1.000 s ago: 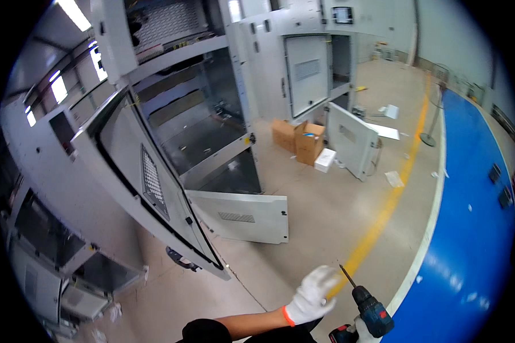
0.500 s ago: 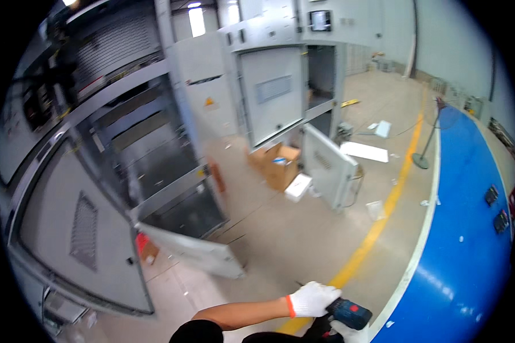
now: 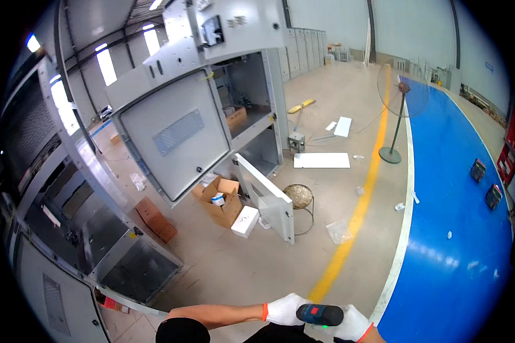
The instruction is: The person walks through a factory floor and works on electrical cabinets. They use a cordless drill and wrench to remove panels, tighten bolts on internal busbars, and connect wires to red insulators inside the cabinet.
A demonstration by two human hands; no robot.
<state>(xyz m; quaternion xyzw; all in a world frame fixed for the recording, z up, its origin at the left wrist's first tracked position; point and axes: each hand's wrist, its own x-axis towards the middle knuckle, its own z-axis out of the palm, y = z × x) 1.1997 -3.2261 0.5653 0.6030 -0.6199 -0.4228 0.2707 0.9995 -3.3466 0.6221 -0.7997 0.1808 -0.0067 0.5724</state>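
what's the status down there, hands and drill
Left hand and right hand, both gloved, gripping the drill low at the body. Floor ahead bare up to the cardboard box.

Bare floor [image 3: 252,268] lies ahead of the hands, bounded by an open cabinet door [image 3: 267,197], cardboard box [image 3: 222,200] and stool [image 3: 299,197].

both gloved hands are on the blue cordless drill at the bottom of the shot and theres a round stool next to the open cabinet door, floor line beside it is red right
Not quite: the floor line is yellow, not red, as the head view shows. The rest holds: the left hand and right hand, both in white gloves, are on the blue cordless drill, and a round stool stands beside the open cabinet door.
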